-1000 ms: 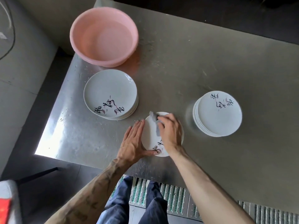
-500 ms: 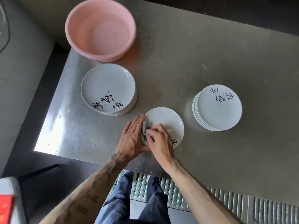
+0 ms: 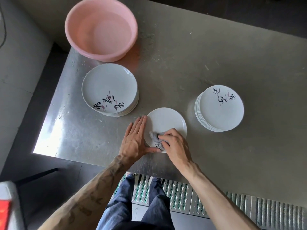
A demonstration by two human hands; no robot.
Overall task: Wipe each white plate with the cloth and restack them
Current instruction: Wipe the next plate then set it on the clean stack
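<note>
Far left, beyond the metal table: grey floor, plus a white and red object cut off at the bottom corner, too little showing to identify. Toward the table's back left corner, pink basin, upright. Just in front of the basin, close but apart, left stack of plates, dark brush lettering on the top plate's near side. Near the front edge, left hand flat and open, fingers straight and together along the left rim of single plate, thumb lying against the near rim, gripping nothing. Single plate flat on the table between the two stacks, touching neither. On the plate's near part, grey cloth bunched up, pressed down under right hand, fingers curled closed over the cloth. Well to the right, right stack of plates, lettering on the top plate's far side. Below the table edge, dark trousers above a ribbed floor grating.
</note>
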